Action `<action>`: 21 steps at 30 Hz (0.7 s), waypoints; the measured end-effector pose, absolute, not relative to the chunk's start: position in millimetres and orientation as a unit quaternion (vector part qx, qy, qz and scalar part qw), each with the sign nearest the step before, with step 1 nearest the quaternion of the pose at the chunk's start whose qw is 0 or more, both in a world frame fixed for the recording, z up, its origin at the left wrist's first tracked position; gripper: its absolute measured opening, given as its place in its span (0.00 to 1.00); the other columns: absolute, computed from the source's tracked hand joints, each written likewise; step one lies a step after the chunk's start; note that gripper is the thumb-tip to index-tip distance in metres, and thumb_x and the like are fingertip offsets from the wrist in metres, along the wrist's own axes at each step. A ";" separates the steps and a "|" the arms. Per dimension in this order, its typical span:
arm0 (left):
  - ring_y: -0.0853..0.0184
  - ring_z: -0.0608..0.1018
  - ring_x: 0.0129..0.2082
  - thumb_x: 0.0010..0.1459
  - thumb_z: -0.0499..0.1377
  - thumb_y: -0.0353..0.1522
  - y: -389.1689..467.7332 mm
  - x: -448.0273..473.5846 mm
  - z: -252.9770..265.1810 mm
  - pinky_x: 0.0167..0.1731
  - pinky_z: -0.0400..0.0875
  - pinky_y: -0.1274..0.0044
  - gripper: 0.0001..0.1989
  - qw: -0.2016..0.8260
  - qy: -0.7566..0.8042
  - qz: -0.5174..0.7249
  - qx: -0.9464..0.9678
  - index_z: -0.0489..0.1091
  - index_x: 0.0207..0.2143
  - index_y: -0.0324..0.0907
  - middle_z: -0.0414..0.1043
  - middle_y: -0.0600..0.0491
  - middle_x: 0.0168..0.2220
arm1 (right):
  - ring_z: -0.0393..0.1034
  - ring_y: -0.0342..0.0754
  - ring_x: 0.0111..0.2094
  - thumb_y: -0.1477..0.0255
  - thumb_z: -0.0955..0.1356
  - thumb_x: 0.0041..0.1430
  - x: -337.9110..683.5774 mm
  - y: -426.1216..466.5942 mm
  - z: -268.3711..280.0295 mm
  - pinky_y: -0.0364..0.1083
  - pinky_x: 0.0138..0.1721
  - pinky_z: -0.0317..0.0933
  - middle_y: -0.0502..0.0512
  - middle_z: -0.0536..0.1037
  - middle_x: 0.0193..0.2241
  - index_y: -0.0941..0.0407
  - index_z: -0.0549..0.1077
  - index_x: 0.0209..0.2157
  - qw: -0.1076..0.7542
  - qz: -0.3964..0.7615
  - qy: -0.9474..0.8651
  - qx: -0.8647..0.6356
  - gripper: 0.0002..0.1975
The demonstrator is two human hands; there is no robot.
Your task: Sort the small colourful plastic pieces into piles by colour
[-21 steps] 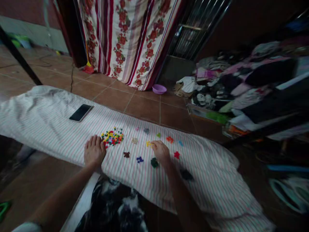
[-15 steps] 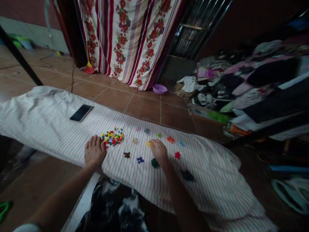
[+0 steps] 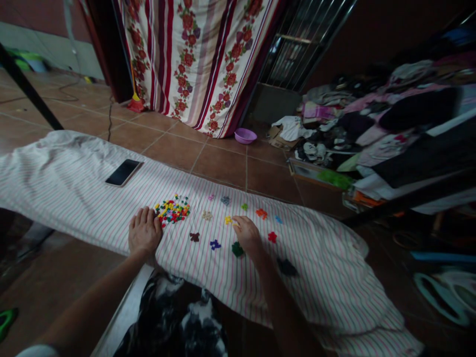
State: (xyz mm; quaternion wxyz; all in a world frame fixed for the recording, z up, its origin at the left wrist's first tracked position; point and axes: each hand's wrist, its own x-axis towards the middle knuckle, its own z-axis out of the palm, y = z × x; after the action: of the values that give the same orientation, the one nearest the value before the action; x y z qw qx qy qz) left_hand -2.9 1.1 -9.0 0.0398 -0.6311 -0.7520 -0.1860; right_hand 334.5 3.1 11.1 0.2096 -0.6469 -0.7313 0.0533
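My left hand (image 3: pixel 146 231) lies flat on the striped cloth (image 3: pixel 89 208), fingers stretched, beside a mixed pile of small colourful pieces (image 3: pixel 173 210). My right hand (image 3: pixel 247 233) is over the cloth just right of a small yellow group of pieces (image 3: pixel 227 220). Its fingertips are a little apart, and I see nothing between them. Around it sit single-colour groups: beige pieces (image 3: pixel 207 215), brown pieces (image 3: pixel 194 237), blue pieces (image 3: pixel 214 244), dark green pieces (image 3: pixel 237 249), red pieces (image 3: pixel 272 237), orange pieces (image 3: pixel 261 213) and light green pieces (image 3: pixel 244 207).
A phone (image 3: pixel 124 172) lies on the cloth to the left. Black pieces (image 3: pixel 287 267) are near my right forearm; grey pieces (image 3: pixel 225 200) sit farther back. On the tiled floor beyond are a purple basin (image 3: pixel 245 136) and a heap of clothes (image 3: pixel 357 116). A floral curtain (image 3: pixel 201 64) hangs behind.
My right hand has drawn back slightly to the right from the yellow pieces, and its fingers have parted, so more of that group shows. My left hand stays in place.
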 end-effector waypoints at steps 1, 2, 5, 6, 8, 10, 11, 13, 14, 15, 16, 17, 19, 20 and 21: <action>0.52 0.63 0.65 0.65 0.41 0.36 1.0 -2.8 -8.8 0.63 0.55 0.60 0.27 0.039 -0.752 -0.187 -0.631 0.67 0.58 0.31 0.64 0.38 0.62 | 0.71 0.50 0.45 0.79 0.61 0.60 335.4 1.5 10.1 0.48 0.50 0.64 0.58 0.78 0.42 0.56 0.76 0.46 0.206 0.052 -0.731 -0.648 0.17; 0.52 0.63 0.65 0.65 0.41 0.36 0.9 -2.5 -8.3 0.63 0.55 0.60 0.27 0.038 -0.752 -0.187 -0.631 0.67 0.58 0.31 0.64 0.38 0.62 | 0.71 0.50 0.44 0.78 0.61 0.60 336.0 0.1 8.9 0.47 0.50 0.64 0.59 0.78 0.42 0.56 0.76 0.46 0.201 0.050 -0.730 -0.651 0.17; 0.52 0.62 0.65 0.65 0.41 0.36 0.5 -1.9 -6.2 0.63 0.54 0.60 0.28 0.033 -0.753 -0.185 -0.631 0.66 0.58 0.30 0.64 0.38 0.62 | 0.71 0.50 0.44 0.78 0.61 0.60 336.0 -2.2 4.3 0.47 0.48 0.65 0.60 0.78 0.42 0.58 0.75 0.48 0.184 0.043 -0.722 -0.666 0.17; 0.52 0.62 0.65 0.65 0.41 0.36 0.4 -1.8 -5.5 0.63 0.54 0.60 0.28 0.031 -0.753 -0.185 -0.630 0.66 0.58 0.30 0.64 0.38 0.62 | 0.72 0.50 0.43 0.79 0.61 0.60 335.6 -1.9 2.6 0.47 0.48 0.65 0.60 0.77 0.42 0.58 0.75 0.48 0.180 0.041 -0.719 -0.670 0.18; 0.51 0.63 0.65 0.65 0.41 0.36 0.3 -1.6 -4.4 0.63 0.55 0.60 0.28 0.028 -0.754 -0.184 -0.630 0.67 0.58 0.30 0.64 0.38 0.62 | 0.72 0.50 0.43 0.80 0.61 0.59 334.5 0.4 -0.8 0.47 0.48 0.65 0.60 0.77 0.41 0.58 0.74 0.49 0.177 0.042 -0.717 -0.673 0.19; 0.51 0.63 0.65 0.65 0.41 0.36 0.2 -1.6 -3.9 0.63 0.55 0.60 0.28 0.027 -0.753 -0.186 -0.630 0.67 0.57 0.30 0.64 0.38 0.62 | 0.72 0.50 0.42 0.81 0.61 0.58 333.2 4.4 -3.6 0.46 0.48 0.65 0.60 0.77 0.40 0.59 0.74 0.49 0.178 0.045 -0.714 -0.676 0.19; 0.51 0.63 0.65 0.65 0.41 0.36 0.1 -1.6 -3.9 0.63 0.54 0.60 0.28 0.027 -0.752 -0.188 -0.631 0.67 0.58 0.30 0.64 0.38 0.62 | 0.72 0.50 0.41 0.81 0.61 0.58 332.5 6.7 -4.5 0.46 0.47 0.66 0.60 0.77 0.40 0.58 0.74 0.48 0.179 0.047 -0.712 -0.677 0.19; 0.51 0.62 0.65 0.65 0.41 0.36 0.0 -1.6 -4.4 0.63 0.54 0.60 0.28 0.028 -0.752 -0.189 -0.631 0.67 0.58 0.30 0.64 0.38 0.62 | 0.73 0.49 0.40 0.81 0.61 0.58 330.7 11.1 -5.5 0.46 0.46 0.66 0.59 0.77 0.38 0.57 0.74 0.47 0.181 0.052 -0.708 -0.681 0.18; 0.51 0.62 0.65 0.65 0.41 0.36 -0.1 -1.7 -4.8 0.63 0.54 0.60 0.28 0.029 -0.752 -0.189 -0.631 0.67 0.58 0.30 0.64 0.38 0.62 | 0.73 0.48 0.40 0.81 0.61 0.58 329.8 12.8 -5.6 0.45 0.46 0.66 0.58 0.77 0.38 0.56 0.75 0.47 0.183 0.055 -0.706 -0.682 0.18; 0.51 0.62 0.65 0.65 0.41 0.36 -0.1 -1.7 -5.3 0.64 0.54 0.60 0.28 0.030 -0.753 -0.188 -0.630 0.67 0.58 0.30 0.64 0.38 0.62 | 0.73 0.48 0.40 0.81 0.61 0.58 328.8 14.1 -5.4 0.44 0.46 0.66 0.58 0.77 0.38 0.56 0.75 0.46 0.186 0.059 -0.705 -0.682 0.18; 0.52 0.62 0.65 0.65 0.41 0.37 -0.1 -1.8 -5.8 0.64 0.54 0.60 0.28 0.031 -0.754 -0.187 -0.629 0.66 0.58 0.31 0.64 0.38 0.62 | 0.73 0.47 0.40 0.81 0.61 0.59 327.9 14.9 -5.0 0.44 0.46 0.66 0.58 0.77 0.39 0.56 0.75 0.46 0.189 0.063 -0.704 -0.681 0.17; 0.52 0.62 0.65 0.65 0.41 0.37 0.0 -1.9 -6.4 0.64 0.54 0.60 0.28 0.032 -0.754 -0.185 -0.629 0.66 0.58 0.31 0.64 0.38 0.62 | 0.73 0.47 0.40 0.81 0.61 0.59 327.1 15.2 -4.5 0.43 0.46 0.66 0.58 0.77 0.39 0.56 0.75 0.46 0.192 0.068 -0.705 -0.679 0.17; 0.53 0.62 0.65 0.65 0.41 0.37 0.3 -2.1 -7.2 0.64 0.53 0.61 0.28 0.035 -0.755 -0.181 -0.630 0.66 0.58 0.31 0.64 0.39 0.63 | 0.73 0.47 0.42 0.81 0.61 0.59 326.0 14.7 -3.2 0.43 0.47 0.66 0.58 0.77 0.41 0.56 0.75 0.46 0.197 0.072 -0.708 -0.674 0.17; 0.53 0.62 0.65 0.65 0.41 0.37 0.5 -2.2 -7.5 0.64 0.53 0.61 0.28 0.036 -0.755 -0.178 -0.630 0.66 0.58 0.31 0.64 0.39 0.63 | 0.73 0.47 0.42 0.81 0.61 0.59 325.8 13.9 -2.5 0.43 0.48 0.66 0.58 0.77 0.41 0.56 0.75 0.46 0.199 0.071 -0.709 -0.673 0.17; 0.53 0.62 0.65 0.65 0.40 0.37 0.7 -2.1 -7.6 0.64 0.53 0.61 0.28 0.036 -0.755 -0.176 -0.630 0.66 0.58 0.31 0.64 0.39 0.63 | 0.72 0.48 0.43 0.81 0.61 0.59 325.8 13.1 -1.6 0.44 0.48 0.66 0.59 0.77 0.41 0.57 0.75 0.46 0.202 0.068 -0.710 -0.672 0.17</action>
State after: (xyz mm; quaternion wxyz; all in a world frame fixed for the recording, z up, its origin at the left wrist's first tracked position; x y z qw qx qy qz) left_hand -2.1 0.7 -7.6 0.0360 -0.6300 -0.7554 -0.1765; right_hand 325.8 13.1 -1.6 0.2016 -0.6718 -0.7095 0.0680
